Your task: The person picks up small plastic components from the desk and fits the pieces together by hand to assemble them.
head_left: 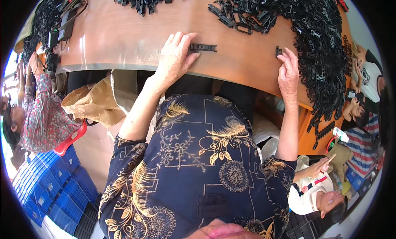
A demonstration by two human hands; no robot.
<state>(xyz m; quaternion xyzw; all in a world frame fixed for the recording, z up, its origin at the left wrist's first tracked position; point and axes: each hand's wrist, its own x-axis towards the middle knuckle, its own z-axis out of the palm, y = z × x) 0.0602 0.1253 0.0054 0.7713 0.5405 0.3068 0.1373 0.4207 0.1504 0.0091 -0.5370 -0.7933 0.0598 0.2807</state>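
My left hand (178, 53) rests on the brown table near its front edge, fingers stretched out and thumb apart. Just right of its index finger and thumb lies a long, narrow black plastic part (203, 47); whether the fingertips touch it I cannot tell. Farther right, my right hand (288, 72) has its fingers bent around a small black plastic piece (279, 52), pinched at the thumb and fingertips. Part of that piece is hidden by the fingers.
A big heap of black plastic parts (321, 45) covers the table's right side, with another pile (144, 0) at the far edge. Co-workers sit at left and right. Blue crates (49, 189) are stacked at lower left, and a tan sack (97, 101) hangs below the table edge.
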